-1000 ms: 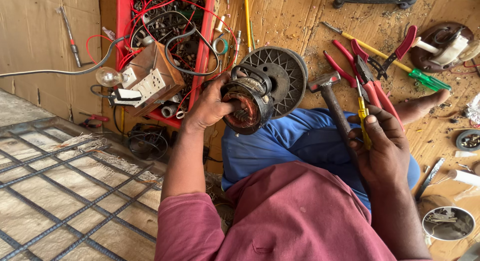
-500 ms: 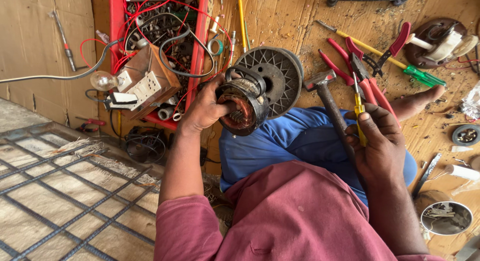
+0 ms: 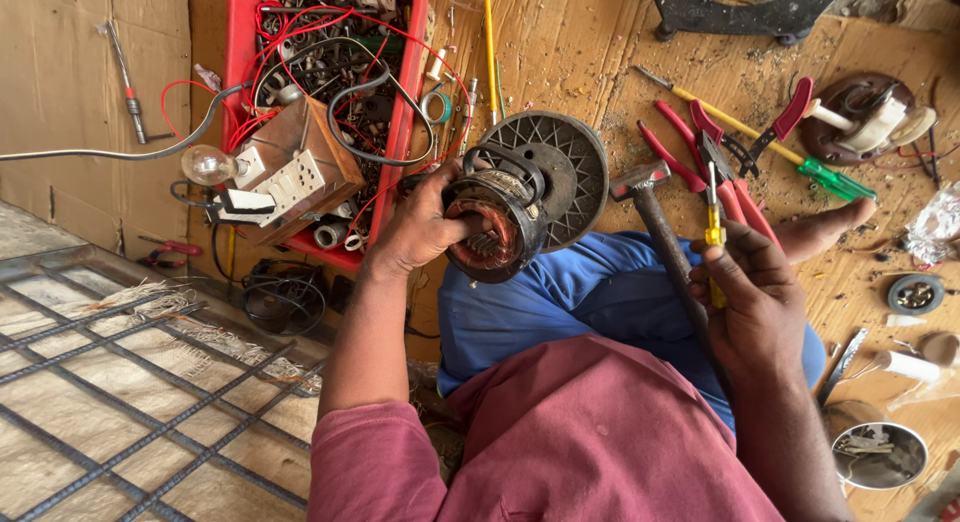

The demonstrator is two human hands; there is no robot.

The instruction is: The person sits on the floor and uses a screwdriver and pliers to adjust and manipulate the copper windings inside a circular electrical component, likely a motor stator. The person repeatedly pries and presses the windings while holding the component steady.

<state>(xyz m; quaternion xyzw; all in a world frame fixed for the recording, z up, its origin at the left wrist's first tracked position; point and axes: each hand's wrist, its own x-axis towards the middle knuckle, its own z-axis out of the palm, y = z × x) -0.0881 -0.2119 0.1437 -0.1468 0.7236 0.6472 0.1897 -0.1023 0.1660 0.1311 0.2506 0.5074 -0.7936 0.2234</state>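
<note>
- Firmly, the left hand [image 3: 425,222] clasps the motor stator [image 3: 497,227] by its side, copper windings turned up toward the camera, apparently so the core can be looked into; it rests over the lap, against the ribbed motor cover [image 3: 560,172].
- Meanwhile the right hand [image 3: 752,307] is closed around a hammer [image 3: 665,237] handle and a yellow-handled tool [image 3: 714,244] together, both kept ready beside the knee.
- Red-handled pliers [image 3: 715,167] and a green screwdriver [image 3: 800,160] lie near on the cardboard; a red tray [image 3: 240,72] of wires sits left.
- What the yellow tool's tip is cannot be told; the hammer's grip end is hidden by the palm.
</note>
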